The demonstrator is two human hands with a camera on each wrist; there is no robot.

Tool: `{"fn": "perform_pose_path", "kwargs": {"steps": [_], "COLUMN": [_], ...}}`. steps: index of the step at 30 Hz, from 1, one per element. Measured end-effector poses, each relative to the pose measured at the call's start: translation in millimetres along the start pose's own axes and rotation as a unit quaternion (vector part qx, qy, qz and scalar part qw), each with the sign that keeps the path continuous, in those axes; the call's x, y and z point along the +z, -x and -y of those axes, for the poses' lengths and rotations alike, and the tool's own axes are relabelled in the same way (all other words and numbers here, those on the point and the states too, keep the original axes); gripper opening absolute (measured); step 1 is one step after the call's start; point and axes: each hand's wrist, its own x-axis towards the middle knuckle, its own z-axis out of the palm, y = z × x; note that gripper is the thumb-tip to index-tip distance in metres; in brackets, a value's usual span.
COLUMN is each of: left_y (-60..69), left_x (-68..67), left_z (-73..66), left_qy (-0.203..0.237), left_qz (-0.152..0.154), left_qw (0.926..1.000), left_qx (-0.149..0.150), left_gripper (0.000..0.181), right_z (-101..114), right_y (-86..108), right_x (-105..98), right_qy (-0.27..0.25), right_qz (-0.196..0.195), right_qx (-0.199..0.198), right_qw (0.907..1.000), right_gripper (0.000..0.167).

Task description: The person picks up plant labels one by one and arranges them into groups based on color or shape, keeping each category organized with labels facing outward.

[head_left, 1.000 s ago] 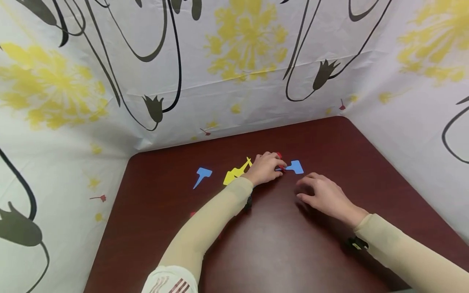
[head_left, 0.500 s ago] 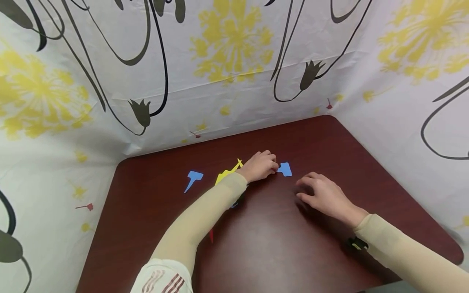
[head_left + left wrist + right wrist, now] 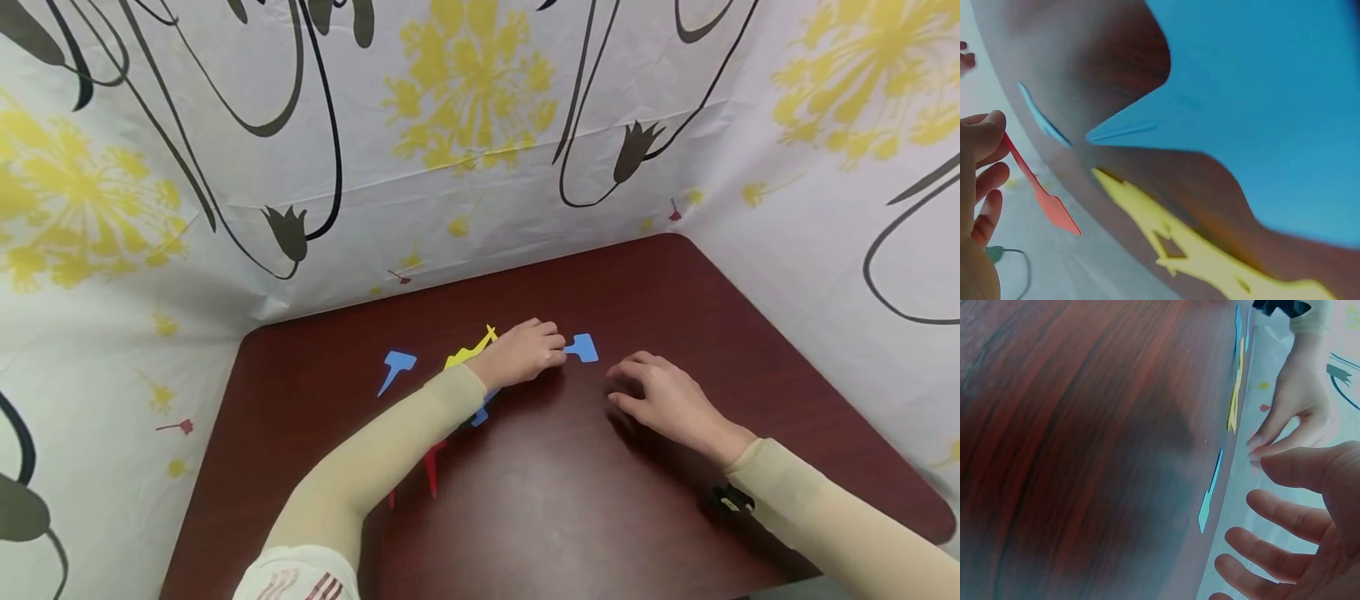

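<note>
My left hand (image 3: 521, 354) pinches the thin stem of a red T-shaped tag (image 3: 1054, 209) between thumb and finger, as the left wrist view shows; in the head view the hand hides that tag. Just right of it a blue tag (image 3: 584, 347) lies on the table. Yellow tags (image 3: 467, 355) lie partly under the left forearm, overlapping one another. The right hand (image 3: 667, 404) hovers over the table right of the blue tag, fingers loosely curved and holding nothing.
Another blue tag (image 3: 399, 362) lies at the left. Blue pieces (image 3: 480, 416) and red tags (image 3: 432, 467) show beside the left forearm. A patterned cloth (image 3: 450, 192) stands behind the dark red table (image 3: 600, 500).
The left hand has drawn back slightly from the blue tag at the right, and red tags show beside its forearm. The red piece by its fingers has left the head view. The right hand has stayed put.
</note>
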Motion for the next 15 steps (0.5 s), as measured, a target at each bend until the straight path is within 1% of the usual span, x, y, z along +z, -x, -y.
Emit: {"fn": "perform_pose_path", "kwargs": {"steps": [4,8,12,15], "left_y": [16.0,32.1,50.7,66.3], "left_x": [-21.9,-43.0,-58.8,-66.2], "left_z": [-10.9,-26.7,-44.7,-59.1], "left_qy": [-0.007,-0.031,-0.052,-0.046], "left_qz": [-0.004,0.003,0.017,0.032], "left_qw": [0.9995,0.9969,0.9929,0.9917], "left_qx": [0.031,0.072,0.105,0.115], "left_gripper": [0.012,0.012,0.016,0.022], "right_z": [3,6,10,14], "right_y": [-2.3,-5.1,-8.7,-10.7], "right_x": [3,7,10,10], "right_qy": [-0.003,-0.003,-0.003,-0.002], "right_qz": [0.004,0.001,0.005,0.010], "right_qx": [-0.005,-0.011,-0.016,-0.019], "right_qw": [1.0000,0.9999,0.9999,0.9998], "right_gripper": [0.028,0.026,0.026,0.026]}}
